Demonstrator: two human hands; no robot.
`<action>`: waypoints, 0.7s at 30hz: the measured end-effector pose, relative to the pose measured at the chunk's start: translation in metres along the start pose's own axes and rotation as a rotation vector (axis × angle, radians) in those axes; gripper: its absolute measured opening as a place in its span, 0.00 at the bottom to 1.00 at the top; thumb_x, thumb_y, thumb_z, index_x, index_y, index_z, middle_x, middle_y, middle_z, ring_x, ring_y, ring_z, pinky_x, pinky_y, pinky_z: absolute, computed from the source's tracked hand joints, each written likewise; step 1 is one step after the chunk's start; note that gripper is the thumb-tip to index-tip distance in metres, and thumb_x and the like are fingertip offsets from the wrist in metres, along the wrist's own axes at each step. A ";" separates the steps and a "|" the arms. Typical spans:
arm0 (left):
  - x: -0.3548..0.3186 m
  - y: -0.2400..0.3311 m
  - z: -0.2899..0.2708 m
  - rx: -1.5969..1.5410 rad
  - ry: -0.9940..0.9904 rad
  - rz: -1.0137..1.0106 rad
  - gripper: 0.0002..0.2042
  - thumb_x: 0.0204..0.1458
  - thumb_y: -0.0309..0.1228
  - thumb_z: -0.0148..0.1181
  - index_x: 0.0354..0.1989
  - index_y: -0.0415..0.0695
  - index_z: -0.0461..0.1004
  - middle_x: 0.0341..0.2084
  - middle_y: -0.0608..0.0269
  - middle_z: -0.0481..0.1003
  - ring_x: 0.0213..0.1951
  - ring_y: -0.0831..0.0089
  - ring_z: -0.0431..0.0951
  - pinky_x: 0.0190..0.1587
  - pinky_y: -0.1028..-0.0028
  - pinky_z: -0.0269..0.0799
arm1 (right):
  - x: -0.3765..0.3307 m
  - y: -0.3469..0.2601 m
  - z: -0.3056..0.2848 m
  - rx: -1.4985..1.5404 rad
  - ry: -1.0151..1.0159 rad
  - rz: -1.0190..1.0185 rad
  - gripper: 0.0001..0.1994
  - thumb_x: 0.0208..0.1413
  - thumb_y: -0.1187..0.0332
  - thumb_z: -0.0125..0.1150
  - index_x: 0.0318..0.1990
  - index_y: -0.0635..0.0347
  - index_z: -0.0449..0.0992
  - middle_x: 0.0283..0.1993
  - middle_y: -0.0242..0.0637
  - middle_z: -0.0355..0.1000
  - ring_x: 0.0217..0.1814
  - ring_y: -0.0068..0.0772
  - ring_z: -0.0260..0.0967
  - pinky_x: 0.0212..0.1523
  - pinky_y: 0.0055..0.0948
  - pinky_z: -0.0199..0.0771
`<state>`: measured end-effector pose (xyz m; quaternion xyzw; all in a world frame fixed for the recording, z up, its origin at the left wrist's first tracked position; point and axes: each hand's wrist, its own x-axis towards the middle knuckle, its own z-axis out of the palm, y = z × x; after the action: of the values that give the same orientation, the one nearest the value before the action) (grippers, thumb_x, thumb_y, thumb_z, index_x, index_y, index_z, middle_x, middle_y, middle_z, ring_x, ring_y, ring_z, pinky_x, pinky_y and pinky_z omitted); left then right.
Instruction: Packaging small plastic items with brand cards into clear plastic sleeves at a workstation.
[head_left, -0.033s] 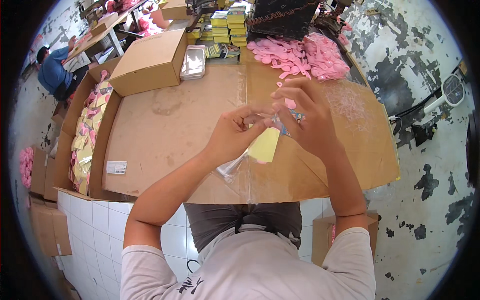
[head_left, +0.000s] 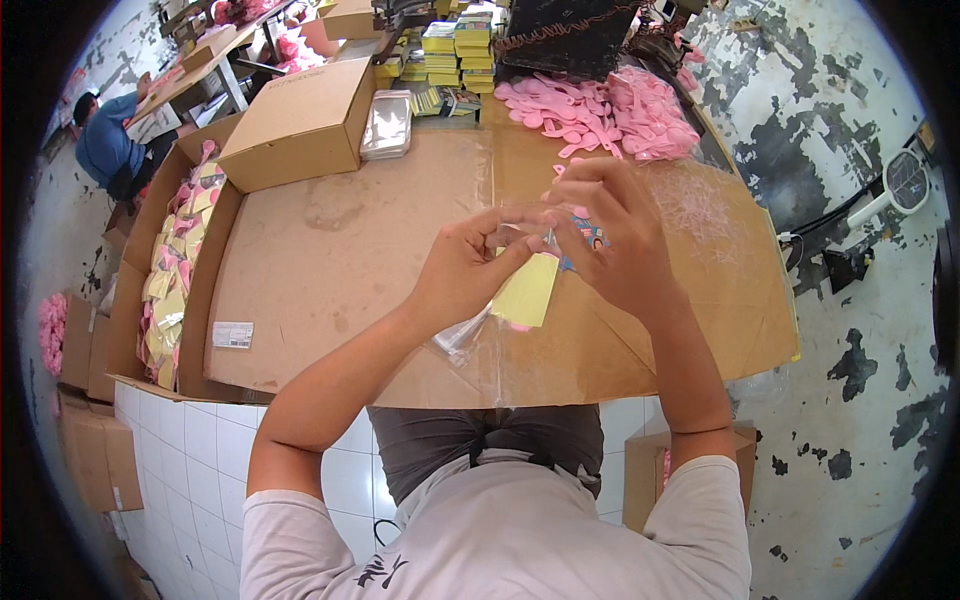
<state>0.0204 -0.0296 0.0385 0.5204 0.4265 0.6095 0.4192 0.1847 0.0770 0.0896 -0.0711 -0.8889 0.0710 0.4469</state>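
Over the middle of the table, my left hand pinches the upper end of a small clear plastic bag with a yellow card in it. A bit of something pink shows below the card's lower edge. My right hand is at the same upper end, thumb and forefinger bent close to the left fingertips. Whether it grips the plastic there is hard to make out. Partly behind the right hand lies a blue printed card. Clear plastic bags lie on the cardboard below my left wrist.
At the far right are heaped pink spoon-like plastic pieces. An open carton of packed yellow-and-pink items stands left, beside a closed cardboard box and clear bags. Thin plastic strips lie right. A person works far left.
The yellow card has shifted very slightly left. My right fingers have moved a little, and more of the blue printed card shows beside them.
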 end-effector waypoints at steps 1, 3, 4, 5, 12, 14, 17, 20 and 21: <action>-0.001 -0.002 0.000 -0.002 0.001 0.001 0.16 0.62 0.22 0.62 0.58 0.38 0.74 0.37 0.65 0.83 0.38 0.88 0.79 0.37 0.83 0.73 | 0.002 -0.004 -0.003 -0.113 -0.041 -0.078 0.09 0.52 0.71 0.69 0.41 0.57 0.79 0.42 0.36 0.73 0.46 0.38 0.72 0.47 0.38 0.70; -0.002 -0.010 -0.002 0.130 0.081 0.020 0.16 0.60 0.22 0.62 0.57 0.37 0.75 0.34 0.65 0.83 0.36 0.87 0.79 0.35 0.81 0.73 | 0.003 -0.008 -0.002 -0.223 -0.079 -0.154 0.10 0.50 0.71 0.69 0.40 0.56 0.79 0.43 0.34 0.72 0.49 0.37 0.71 0.50 0.37 0.69; -0.003 -0.014 -0.003 0.131 0.081 0.019 0.16 0.60 0.22 0.62 0.57 0.37 0.75 0.34 0.65 0.83 0.36 0.87 0.79 0.35 0.81 0.73 | 0.003 -0.010 0.003 -0.272 -0.075 -0.183 0.10 0.47 0.71 0.69 0.39 0.56 0.78 0.43 0.33 0.72 0.50 0.36 0.70 0.51 0.37 0.67; -0.003 -0.016 -0.004 0.274 0.098 0.111 0.17 0.59 0.22 0.63 0.57 0.36 0.74 0.33 0.63 0.84 0.36 0.86 0.79 0.34 0.79 0.73 | 0.003 -0.011 0.008 -0.325 -0.073 -0.211 0.11 0.44 0.70 0.69 0.38 0.56 0.78 0.43 0.32 0.71 0.51 0.35 0.69 0.53 0.36 0.65; -0.003 -0.013 -0.002 0.710 0.030 0.256 0.21 0.54 0.23 0.65 0.58 0.38 0.73 0.30 0.53 0.84 0.30 0.85 0.79 0.30 0.74 0.74 | 0.002 -0.006 0.015 -0.489 -0.140 -0.291 0.13 0.42 0.66 0.66 0.37 0.59 0.75 0.40 0.33 0.70 0.49 0.36 0.69 0.51 0.38 0.65; -0.005 -0.012 0.000 0.696 0.024 0.219 0.20 0.56 0.24 0.65 0.58 0.39 0.74 0.31 0.55 0.85 0.30 0.85 0.79 0.31 0.74 0.74 | 0.003 0.005 0.016 -0.436 -0.166 -0.193 0.13 0.44 0.67 0.65 0.39 0.57 0.74 0.39 0.36 0.68 0.48 0.38 0.68 0.51 0.40 0.64; -0.004 -0.012 0.001 0.568 0.003 0.166 0.18 0.58 0.25 0.64 0.58 0.40 0.75 0.34 0.57 0.85 0.32 0.84 0.80 0.33 0.74 0.76 | 0.004 0.037 -0.002 -0.249 -0.060 -0.003 0.08 0.54 0.69 0.62 0.40 0.56 0.72 0.37 0.34 0.68 0.42 0.32 0.69 0.44 0.34 0.66; -0.005 -0.013 -0.004 0.319 0.005 0.033 0.15 0.62 0.25 0.61 0.56 0.38 0.75 0.37 0.57 0.85 0.35 0.82 0.81 0.37 0.75 0.78 | -0.006 0.055 -0.045 0.699 -0.294 0.617 0.05 0.63 0.67 0.57 0.39 0.56 0.69 0.33 0.28 0.68 0.37 0.23 0.69 0.36 0.27 0.66; -0.002 -0.014 -0.005 0.181 0.007 -0.075 0.13 0.63 0.25 0.60 0.55 0.37 0.75 0.38 0.57 0.85 0.37 0.81 0.82 0.39 0.76 0.78 | -0.014 0.067 -0.061 0.812 -0.275 0.729 0.04 0.63 0.69 0.55 0.41 0.57 0.70 0.35 0.31 0.69 0.38 0.26 0.70 0.38 0.29 0.68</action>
<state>0.0162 -0.0282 0.0240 0.5376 0.5005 0.5541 0.3917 0.2459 0.1443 0.1017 -0.1860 -0.7582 0.5659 0.2651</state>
